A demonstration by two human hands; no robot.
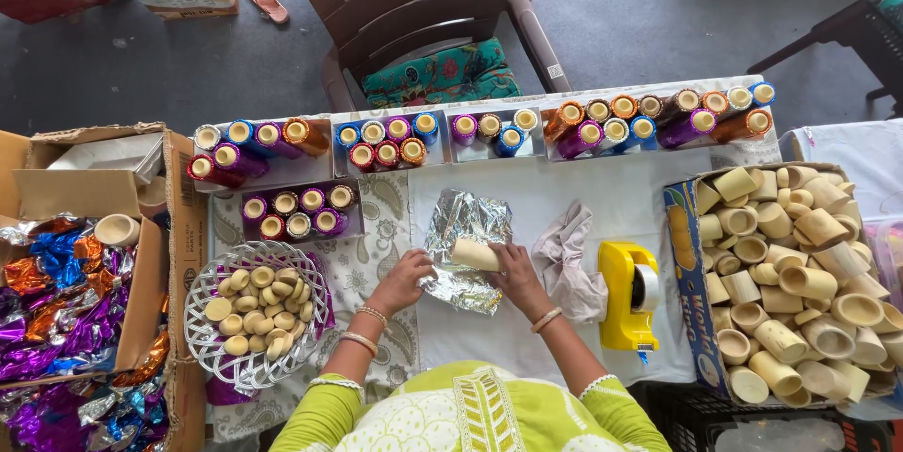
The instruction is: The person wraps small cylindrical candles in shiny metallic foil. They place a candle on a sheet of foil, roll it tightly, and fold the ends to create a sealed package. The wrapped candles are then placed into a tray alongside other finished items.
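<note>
One pale bamboo tube [473,254] lies on its side on a crinkled sheet of silver foil [466,226] at the centre of the frame, on the white-covered table [602,212]. The right hand [515,273] closes its grip around the tube's right end, fingers curled over it. The left hand [406,281] pinches the foil's left edge, grip nearly shut on the sheet, though the fingertips are partly hidden.

Just right of the foil sits a crumpled pale cloth [567,259], then a yellow tape dispenser [628,297]. At the right edge, a cardboard box [685,254] brims with bare bamboo tubes [800,283]. Lower left, a white wire basket [202,339] holds small round caps [256,311]. Along the top, trays carry foil-wrapped tubes [602,123] in purple, blue, red and orange. Coloured foil scraps [56,311] fill the far-left box.
</note>
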